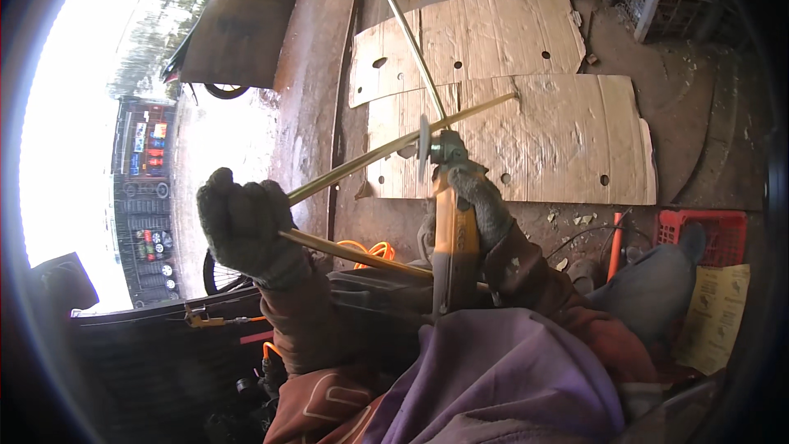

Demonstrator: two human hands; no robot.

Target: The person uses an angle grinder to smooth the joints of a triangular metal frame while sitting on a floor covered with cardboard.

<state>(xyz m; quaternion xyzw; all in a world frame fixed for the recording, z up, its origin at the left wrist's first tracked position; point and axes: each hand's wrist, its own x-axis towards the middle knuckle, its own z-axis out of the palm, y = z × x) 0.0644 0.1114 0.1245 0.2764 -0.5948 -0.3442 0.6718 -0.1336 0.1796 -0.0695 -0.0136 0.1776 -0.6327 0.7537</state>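
Brass-coloured metal tube point(353, 167) slants lengthwise forward-right from the nearer left hand point(246, 226), fingers curled tightly around it, reaching past the disc point(423, 152) ahead of the right hand point(485, 207), whose fingers wrap an angle grinder point(454, 230).

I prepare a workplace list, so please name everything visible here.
Angle grinder: one, yellow and dark, centre
Metal bars: three visible lengths, golden, centre
Cardboard sheets: two, tan, floor
Stacked crates: several, red and grey, upper right
Low crate: one, red, right
Cable: one, orange, left of grinder
Paper: one, yellow, lower right
Panel: one, dark brown, upper left
Wheels: several, dark, left
Cloth: one, purple, lap
Left hand: one, grey-gloved, around a bar
Right hand: one, grey-gloved, on grinder
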